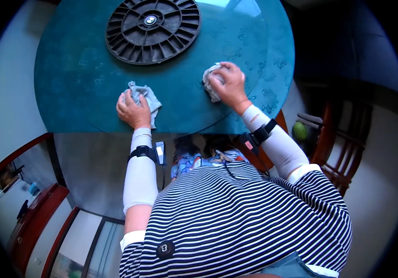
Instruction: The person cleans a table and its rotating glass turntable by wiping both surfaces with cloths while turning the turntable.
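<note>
So the left hand (134,112) has its fingers bent over a grey cloth (151,98) lying on the green tabletop (78,102); can't tell if it's actually gripping. Right hand (232,87) is curled, thumb and fingers pinching a crumpled pale cloth (210,84), also on the tabletop. Beyond them sits a round black disc (134,39), open slots ringing its rim, too dark to see into.

The cloths (152,98) are grey, the table (76,88) teal, the shirt (236,213) striped.
</note>
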Motion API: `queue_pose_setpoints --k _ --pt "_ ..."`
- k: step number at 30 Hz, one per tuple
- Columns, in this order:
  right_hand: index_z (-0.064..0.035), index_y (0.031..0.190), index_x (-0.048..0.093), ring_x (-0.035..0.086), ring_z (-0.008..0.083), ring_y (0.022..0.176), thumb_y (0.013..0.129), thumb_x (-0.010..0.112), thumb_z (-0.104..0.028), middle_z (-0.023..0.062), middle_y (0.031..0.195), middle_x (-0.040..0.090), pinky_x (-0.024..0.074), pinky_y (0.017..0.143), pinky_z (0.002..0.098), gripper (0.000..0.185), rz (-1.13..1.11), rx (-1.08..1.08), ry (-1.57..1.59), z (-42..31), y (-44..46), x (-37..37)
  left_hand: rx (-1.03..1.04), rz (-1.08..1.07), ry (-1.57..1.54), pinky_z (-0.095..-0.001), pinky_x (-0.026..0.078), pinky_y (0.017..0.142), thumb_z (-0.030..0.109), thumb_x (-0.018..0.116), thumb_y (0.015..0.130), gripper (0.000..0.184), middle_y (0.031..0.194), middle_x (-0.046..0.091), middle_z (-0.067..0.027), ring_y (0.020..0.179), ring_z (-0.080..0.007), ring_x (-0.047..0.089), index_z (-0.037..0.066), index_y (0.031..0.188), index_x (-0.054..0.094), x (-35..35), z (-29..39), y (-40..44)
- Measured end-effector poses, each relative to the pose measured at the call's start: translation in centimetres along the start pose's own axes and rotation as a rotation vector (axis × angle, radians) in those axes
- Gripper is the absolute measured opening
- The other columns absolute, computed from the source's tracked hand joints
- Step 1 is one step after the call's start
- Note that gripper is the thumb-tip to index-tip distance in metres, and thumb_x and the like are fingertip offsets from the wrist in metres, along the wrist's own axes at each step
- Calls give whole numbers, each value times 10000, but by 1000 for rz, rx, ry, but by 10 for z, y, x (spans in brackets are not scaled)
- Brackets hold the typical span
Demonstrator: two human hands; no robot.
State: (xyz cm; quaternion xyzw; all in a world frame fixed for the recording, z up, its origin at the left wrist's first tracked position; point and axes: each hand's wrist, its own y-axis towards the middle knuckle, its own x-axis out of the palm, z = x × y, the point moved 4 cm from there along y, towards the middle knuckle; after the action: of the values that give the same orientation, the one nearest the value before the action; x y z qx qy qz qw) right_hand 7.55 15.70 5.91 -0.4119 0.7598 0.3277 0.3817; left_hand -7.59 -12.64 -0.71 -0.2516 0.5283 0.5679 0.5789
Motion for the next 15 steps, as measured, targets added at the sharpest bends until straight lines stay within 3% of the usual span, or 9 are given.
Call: queue_pose_setpoints --k 2,4,6,9,15 --pt "-58 921 719 669 206 912 847 719 -200 125 990 692 515 800 343 160 141 259 321 44 30 2 28 16 -8 -492 372 1039 322 684 836 462 1313 516 -122 1227 -339 463 144 1255 600 0 -5 -1" --pt "-13 923 718 663 156 714 863 715 -158 112 776 699 527 654 272 157 74 329 250 77 58 10 57 24 -17 -487 371 1037 329 679 848 466 1316 512 -119 1223 -334 467 145 1267 595 1 -4 -3" --pt "1 911 728 659 155 710 846 736 -199 108 775 711 529 667 300 210 -32 409 290 89 77 13 63 39 -14 -484 368 1040 337 676 854 467 1313 514 -112 1223 -329 468 144 1270 593 1 -3 -2" --pt "-29 851 737 697 280 769 785 755 -350 154 820 724 545 731 381 328 -231 436 111 73 92 -4 46 56 -30 -468 366 1045 345 669 864 458 1310 515 -108 1221 -318 471 137 1265 594 -20 6 -3" --pt "-29 838 740 691 373 854 785 723 -326 203 869 718 539 800 431 303 -306 479 -55 64 103 6 44 60 -34 -461 376 1039 355 661 872 447 1301 522 -110 1224 -314 474 137 1257 597 -29 10 -4"
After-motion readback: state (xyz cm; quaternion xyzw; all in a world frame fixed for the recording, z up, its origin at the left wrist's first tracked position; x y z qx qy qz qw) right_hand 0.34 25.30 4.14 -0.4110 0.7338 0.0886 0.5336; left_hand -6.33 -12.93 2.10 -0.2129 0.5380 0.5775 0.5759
